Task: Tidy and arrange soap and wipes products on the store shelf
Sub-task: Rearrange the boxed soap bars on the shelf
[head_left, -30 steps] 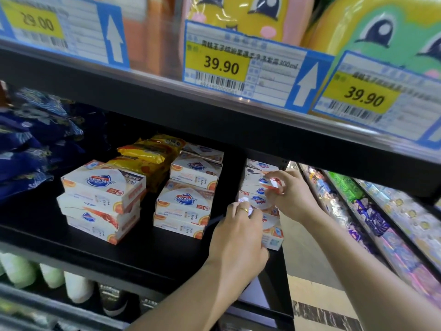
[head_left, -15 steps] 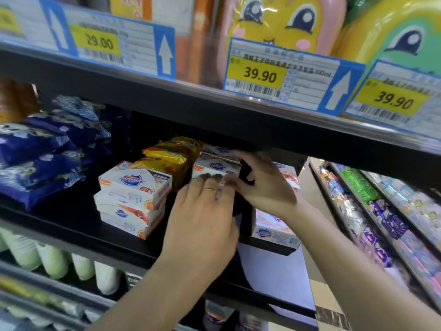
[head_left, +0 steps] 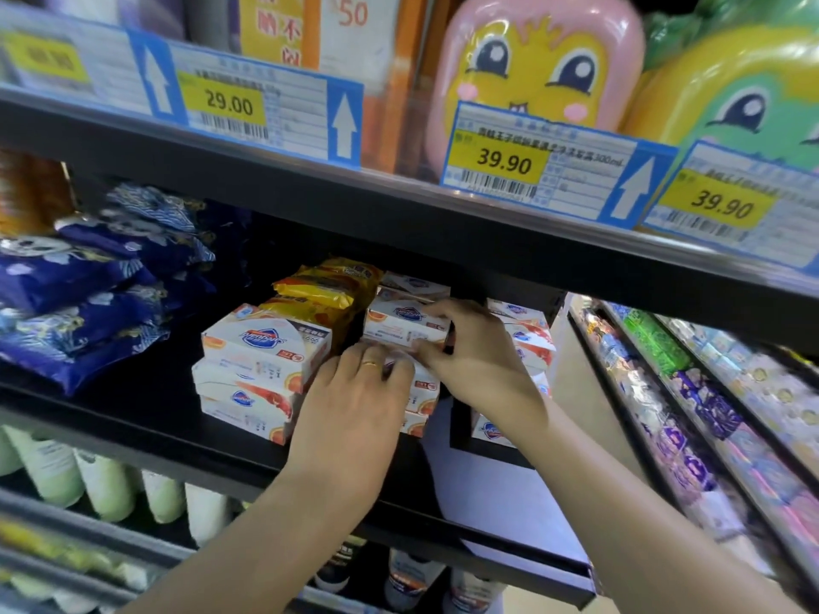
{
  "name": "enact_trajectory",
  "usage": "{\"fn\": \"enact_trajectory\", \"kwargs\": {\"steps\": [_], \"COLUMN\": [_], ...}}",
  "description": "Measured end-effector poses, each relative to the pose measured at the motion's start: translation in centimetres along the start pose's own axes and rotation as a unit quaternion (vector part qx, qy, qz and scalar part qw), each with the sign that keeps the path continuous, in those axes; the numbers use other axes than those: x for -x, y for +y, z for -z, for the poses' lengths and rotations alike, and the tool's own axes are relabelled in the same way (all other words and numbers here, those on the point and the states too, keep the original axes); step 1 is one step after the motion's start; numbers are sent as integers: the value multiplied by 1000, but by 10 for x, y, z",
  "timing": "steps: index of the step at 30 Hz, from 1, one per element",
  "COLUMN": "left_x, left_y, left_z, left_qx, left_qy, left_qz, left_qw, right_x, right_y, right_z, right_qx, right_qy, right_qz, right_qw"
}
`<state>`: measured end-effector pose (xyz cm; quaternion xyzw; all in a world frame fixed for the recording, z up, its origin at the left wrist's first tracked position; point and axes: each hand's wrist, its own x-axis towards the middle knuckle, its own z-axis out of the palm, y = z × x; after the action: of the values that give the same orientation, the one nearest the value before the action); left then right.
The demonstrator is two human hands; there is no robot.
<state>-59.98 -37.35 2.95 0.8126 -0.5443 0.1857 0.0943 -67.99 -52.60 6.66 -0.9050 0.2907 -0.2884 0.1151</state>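
step: squaring middle soap stack, frame centre | right hand (head_left: 474,352) grips top soap box (head_left: 401,321) | left hand (head_left: 359,387) fingers straight, pressing stack front | shelf (head_left: 146,418) black | tip: hold lower boxes, slide top flush with left stack (head_left: 257,370), edges aligned

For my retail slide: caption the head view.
Both hands, left hand and right hand, straighten white cardboard soap boxes on black shelf.
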Motion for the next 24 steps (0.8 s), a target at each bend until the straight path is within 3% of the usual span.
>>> {"fn": "enact_trajectory", "kwargs": {"steps": [7, 12, 16, 19, 24], "left_x": [-10, -19, -32, -42, -43], "left_y": [-7, -10, -16, -18, -18], "left_z": [-1, 2, 10, 19, 20], "left_qx": [45, 88, 62, 50, 51], "left_qy": [-5, -14, -57, -108, -126], "left_qz": [-10, 5, 2, -5, -13], "left_qw": [999, 996, 996, 993, 991], "right_x": [-10, -1, 8, 14, 29], "right_y": [8, 18, 30, 45, 75], "right_z": [7, 16, 30, 45, 69], "right_qx": [-50, -74, -77, -88, -74], "right_qy": [-45, -16, 20, 15, -2], "right_qz": [-35, -24, -3, -31, -88], "right_qw": [997, 997, 997, 996, 993]}}
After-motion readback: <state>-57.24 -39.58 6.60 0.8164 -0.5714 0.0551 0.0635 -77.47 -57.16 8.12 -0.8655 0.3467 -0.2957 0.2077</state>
